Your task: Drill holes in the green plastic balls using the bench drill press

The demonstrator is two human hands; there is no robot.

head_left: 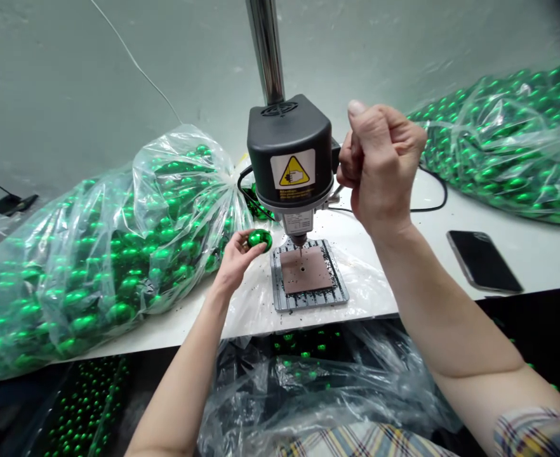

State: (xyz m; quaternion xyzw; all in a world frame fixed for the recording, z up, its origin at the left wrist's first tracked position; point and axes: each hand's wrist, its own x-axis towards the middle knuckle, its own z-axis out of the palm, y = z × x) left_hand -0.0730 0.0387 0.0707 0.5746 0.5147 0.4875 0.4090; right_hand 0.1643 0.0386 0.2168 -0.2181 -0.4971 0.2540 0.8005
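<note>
My left hand (pixel 235 261) grips a shiny green ball (pixel 260 240) between thumb and fingers, just left of the drill press (pixel 287 136). High on the right, my right hand (pixel 383 162) is closed in a fist at the machine's feed lever (pixel 338 192); most of the lever is hidden inside it. Below the chuck, a thin drill bit (pixel 301 251) points down at a brownish board (pixel 315 279) with a dark hole. The board lies on the grey slotted base plate (pixel 308 302), among dark green shavings. Ball and bit are apart.
A large clear bag of green balls (pixel 132 273) leans at the left, and another bag (pixel 508 146) lies at the right. A phone (pixel 484 261) rests on the white table (pixel 432 279). Below the front edge, an open plastic bag (pixel 346 387) holds more balls.
</note>
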